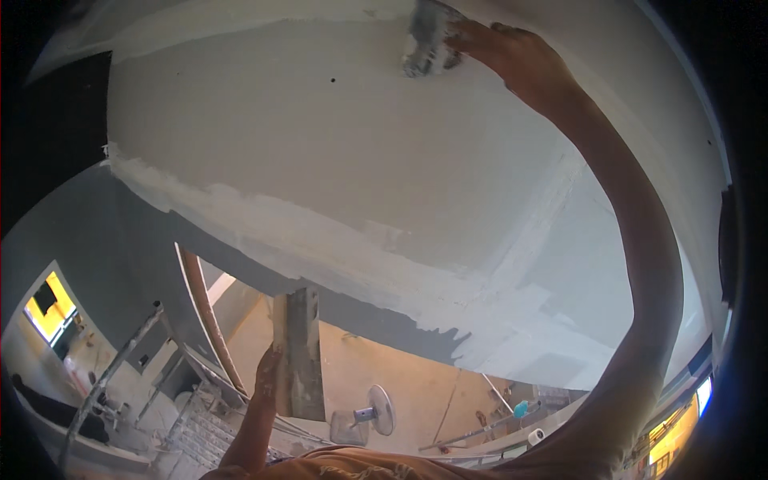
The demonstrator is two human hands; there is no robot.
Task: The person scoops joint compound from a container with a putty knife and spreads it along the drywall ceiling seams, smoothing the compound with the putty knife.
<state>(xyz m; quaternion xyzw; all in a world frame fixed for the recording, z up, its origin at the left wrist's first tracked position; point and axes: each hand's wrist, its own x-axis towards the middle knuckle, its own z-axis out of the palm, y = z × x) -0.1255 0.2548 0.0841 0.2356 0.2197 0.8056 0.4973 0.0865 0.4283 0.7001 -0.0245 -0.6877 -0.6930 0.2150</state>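
Raised overhead, my right hand (516, 60) grips a plaster-smeared putty knife (428, 40), its wide blade against the pale ceiling board (336, 136). The knife's handle is mostly hidden by my fingers. Lower down, my left hand (270, 372) holds a long grey mud pan (306, 352) with plaster on its surface; part of the fingers is hidden behind it. A band of white joint compound (296, 236) runs along the ceiling's near edge and widens toward the right. A small dark hole (333, 80) shows in the board.
Below on the left stand a metal scaffold rail (104, 384) and a plaster-spattered platform (200, 428). A pedestal fan (380, 410) is on the floor below me. A doorway (212, 296) opens in the grey wall (96, 208). A dark opening (64, 120) borders the ceiling board.
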